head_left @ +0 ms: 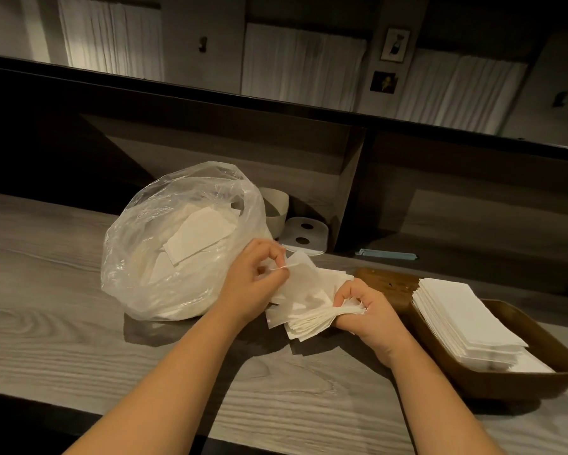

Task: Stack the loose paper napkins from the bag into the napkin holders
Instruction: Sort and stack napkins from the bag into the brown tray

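The right hand point(363, 311) is gripping a fanned bundle of napkins point(312, 315) by one end, fingers curled round it so the loose edges stay free for squaring. The left hand point(258, 284) is pinching a single sheet point(300, 272) by its edge, seemingly laying it onto the bundle, though the overlap is hard to read. Just to the left, the plastic bag point(164, 254) is sitting open-mouthed with more napkins inside, within easy reach. To the right, the wooden holder point(505, 379) is already carrying a neat stack point(463, 320) on the counter point(79, 339).
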The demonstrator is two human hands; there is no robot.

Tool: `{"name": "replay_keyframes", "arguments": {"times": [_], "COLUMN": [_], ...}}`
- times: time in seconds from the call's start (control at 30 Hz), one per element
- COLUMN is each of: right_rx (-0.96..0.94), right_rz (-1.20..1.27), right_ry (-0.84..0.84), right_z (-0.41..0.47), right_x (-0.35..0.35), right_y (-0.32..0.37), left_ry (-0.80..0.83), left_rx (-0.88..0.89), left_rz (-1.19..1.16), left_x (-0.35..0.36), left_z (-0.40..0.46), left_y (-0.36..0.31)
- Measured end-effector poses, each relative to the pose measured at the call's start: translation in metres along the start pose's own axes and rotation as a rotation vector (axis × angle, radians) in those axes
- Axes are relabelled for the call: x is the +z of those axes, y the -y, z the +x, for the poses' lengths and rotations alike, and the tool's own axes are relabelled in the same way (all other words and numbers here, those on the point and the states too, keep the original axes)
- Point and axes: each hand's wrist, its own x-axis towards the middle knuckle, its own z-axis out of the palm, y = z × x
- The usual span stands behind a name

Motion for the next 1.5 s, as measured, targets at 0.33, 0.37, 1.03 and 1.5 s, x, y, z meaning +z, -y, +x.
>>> {"name": "replay_keyframes", "arguments": {"times": [0.33,0.37,1.03,1.5], "right_rx": [0.006,0.006,0.007,0.013], "right_rz": [0.000,0.003,0.101,0.098], "right_ry": [0.001,-0.001,0.015,0.057], "right_z": [0.001,0.001,0.002,0.000], "right_x": [0.001,0.001,0.000,-0.003], "right_y": [0.002,0.002,0.003,0.003], "left_ry": [-0.217,-0.240,0.533,0.372], "left_rx": [-0.082,-0.018,0.018,-0.022], "left_rz": [-0.210,-0.096,0.643,0.750], "left_x": [-0.003,-0.003,0.007,0.017], "left_z": [-0.003,-0.002,0.020,0.033], "left_y": [-0.014,-0.013,-0.019,-0.028]}}
